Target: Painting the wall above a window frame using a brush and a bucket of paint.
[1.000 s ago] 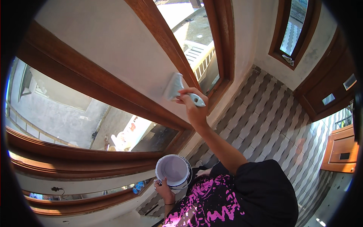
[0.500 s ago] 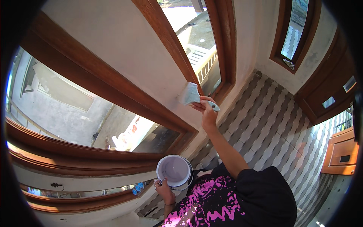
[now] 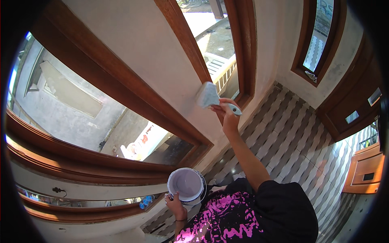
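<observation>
My right hand [image 3: 227,111] grips the pale handle of a wide paintbrush [image 3: 210,96]. Its paint-coated bristles point up and left against the white wall panel [image 3: 162,81] between two brown wooden window frames. Whether the bristle tips touch the wall is hard to make out. Low in front of my body, my left hand [image 3: 176,205] holds a white paint bucket [image 3: 187,199] by its rim, thumb over the edge. Pale greyish-lilac paint [image 3: 186,183] lies inside the bucket, and a wire handle hangs at its side.
A large window [image 3: 69,93] with a brown frame fills the left, and a narrow window [image 3: 221,44] stands ahead. Patterned grey-and-white floor tiles [image 3: 279,133] spread to the right, toward a brown wooden door [image 3: 350,95]. Blue items [image 3: 146,201] sit on the lower-left window ledge.
The brush and my right hand have shifted slightly to the right in the picture, the brush also a little upward. My left hand and the bucket stay nearly where they were.
</observation>
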`<state>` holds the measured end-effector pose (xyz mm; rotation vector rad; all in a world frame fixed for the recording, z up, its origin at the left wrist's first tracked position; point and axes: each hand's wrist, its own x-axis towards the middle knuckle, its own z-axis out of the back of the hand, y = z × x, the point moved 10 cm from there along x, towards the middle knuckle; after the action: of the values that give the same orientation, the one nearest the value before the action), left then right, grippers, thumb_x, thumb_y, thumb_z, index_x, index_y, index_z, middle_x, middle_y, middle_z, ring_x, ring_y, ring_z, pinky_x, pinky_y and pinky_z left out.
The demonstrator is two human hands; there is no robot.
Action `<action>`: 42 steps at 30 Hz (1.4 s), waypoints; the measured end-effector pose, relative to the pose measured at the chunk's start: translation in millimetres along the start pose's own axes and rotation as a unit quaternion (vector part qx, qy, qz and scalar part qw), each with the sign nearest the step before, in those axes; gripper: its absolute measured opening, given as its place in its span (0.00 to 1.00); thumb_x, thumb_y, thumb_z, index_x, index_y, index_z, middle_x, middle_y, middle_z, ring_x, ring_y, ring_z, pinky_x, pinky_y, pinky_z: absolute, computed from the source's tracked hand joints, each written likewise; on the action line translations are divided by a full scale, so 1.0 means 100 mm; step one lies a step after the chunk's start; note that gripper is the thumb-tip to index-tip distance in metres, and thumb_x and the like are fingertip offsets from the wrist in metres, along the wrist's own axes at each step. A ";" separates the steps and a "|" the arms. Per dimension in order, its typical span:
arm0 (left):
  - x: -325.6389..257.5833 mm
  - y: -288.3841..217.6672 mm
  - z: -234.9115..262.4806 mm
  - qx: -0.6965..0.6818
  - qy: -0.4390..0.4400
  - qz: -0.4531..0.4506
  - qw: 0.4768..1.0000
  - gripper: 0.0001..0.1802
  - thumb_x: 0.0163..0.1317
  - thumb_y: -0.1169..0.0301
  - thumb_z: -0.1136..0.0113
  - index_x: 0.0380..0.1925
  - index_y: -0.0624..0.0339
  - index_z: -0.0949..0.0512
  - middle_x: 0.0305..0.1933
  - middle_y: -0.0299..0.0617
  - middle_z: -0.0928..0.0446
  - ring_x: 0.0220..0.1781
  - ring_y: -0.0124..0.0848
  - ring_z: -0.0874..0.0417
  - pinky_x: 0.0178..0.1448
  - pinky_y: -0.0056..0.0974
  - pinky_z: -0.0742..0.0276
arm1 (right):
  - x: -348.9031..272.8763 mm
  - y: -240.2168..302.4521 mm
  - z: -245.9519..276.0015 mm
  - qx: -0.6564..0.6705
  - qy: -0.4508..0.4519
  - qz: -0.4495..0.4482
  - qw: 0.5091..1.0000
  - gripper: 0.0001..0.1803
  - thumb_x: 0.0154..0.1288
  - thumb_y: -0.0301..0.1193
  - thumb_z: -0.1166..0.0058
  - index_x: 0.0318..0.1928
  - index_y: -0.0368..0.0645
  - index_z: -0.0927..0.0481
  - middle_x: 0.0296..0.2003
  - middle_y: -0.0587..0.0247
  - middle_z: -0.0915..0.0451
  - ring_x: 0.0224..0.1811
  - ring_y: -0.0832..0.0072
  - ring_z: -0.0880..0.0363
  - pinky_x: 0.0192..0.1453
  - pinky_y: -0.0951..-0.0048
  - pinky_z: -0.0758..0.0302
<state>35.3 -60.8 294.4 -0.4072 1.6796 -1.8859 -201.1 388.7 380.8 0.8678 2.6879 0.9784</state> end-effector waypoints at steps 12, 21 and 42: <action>-0.08 0.03 -0.02 -0.007 -0.012 0.031 0.999 0.14 0.53 0.77 0.35 0.30 0.55 0.33 0.31 0.31 0.37 0.33 0.23 0.37 0.38 0.32 0.39 | -0.14 0.54 -0.62 -0.123 0.176 0.065 0.974 0.05 0.67 0.19 0.46 0.40 0.33 0.18 0.35 0.61 0.17 0.37 0.74 0.15 0.42 0.74 0.15; -0.13 0.17 0.12 -0.042 -0.048 0.038 0.997 0.14 0.53 0.77 0.34 0.32 0.56 0.32 0.32 0.31 0.36 0.35 0.23 0.35 0.40 0.32 0.37 | 0.02 0.83 -1.83 -0.227 0.400 0.161 0.873 0.09 0.68 0.22 0.43 0.47 0.32 0.17 0.37 0.56 0.15 0.38 0.75 0.15 0.46 0.76 0.19; -0.21 0.04 0.16 -0.026 -0.065 0.052 0.996 0.14 0.54 0.76 0.35 0.32 0.57 0.33 0.33 0.33 0.35 0.36 0.24 0.33 0.43 0.33 0.35 | -0.16 0.81 -1.75 -0.336 0.452 0.267 0.782 0.10 0.63 0.19 0.42 0.45 0.35 0.15 0.37 0.55 0.13 0.36 0.82 0.16 0.40 0.80 0.21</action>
<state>62.0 -61.2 296.5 -0.4449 1.6332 -1.7070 -206.8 335.8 566.5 1.1875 2.2298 2.8727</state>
